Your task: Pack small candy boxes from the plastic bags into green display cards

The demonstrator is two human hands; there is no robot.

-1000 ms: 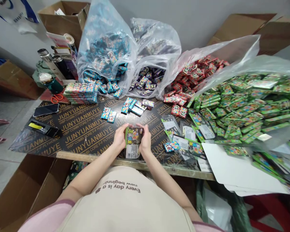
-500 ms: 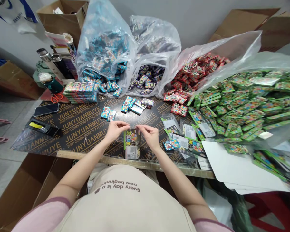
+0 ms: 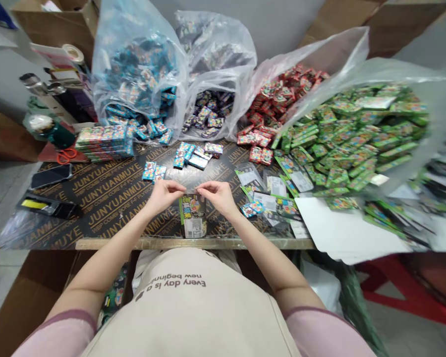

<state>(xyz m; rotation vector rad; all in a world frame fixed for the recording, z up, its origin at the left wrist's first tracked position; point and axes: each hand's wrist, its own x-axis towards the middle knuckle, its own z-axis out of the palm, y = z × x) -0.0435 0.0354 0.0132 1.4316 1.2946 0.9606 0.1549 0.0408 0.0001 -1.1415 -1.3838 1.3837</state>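
Near the table's front edge lies a flat printed packet [image 3: 193,213], dark and green with a white label panel at its lower end. My left hand [image 3: 166,194] pinches its top edge at the left corner, thumb against forefinger. At the right corner my right hand [image 3: 219,196] does the same, fingertips close to the left ones. Just beyond my left hand sit two small blue boxes [image 3: 154,171]. A further group of small blue boxes [image 3: 184,155] lies past the packet. To the right of my right hand, a blue box pair [image 3: 251,208] rests among clear-sleeved packets [image 3: 275,203].
Plastic bags of blue [image 3: 141,69], purple [image 3: 211,106], red [image 3: 282,94] and green boxes [image 3: 357,134] line the back. At left are stacked boxes [image 3: 104,142], orange scissors [image 3: 67,155], a phone [image 3: 52,176] and a black tape dispenser [image 3: 46,205]. White sheets [image 3: 342,230] overhang the right front.
The camera view has shifted, so the table's contents sit further left. Both hands stay at the packet's top edge, and their fingertips have come slightly closer together.
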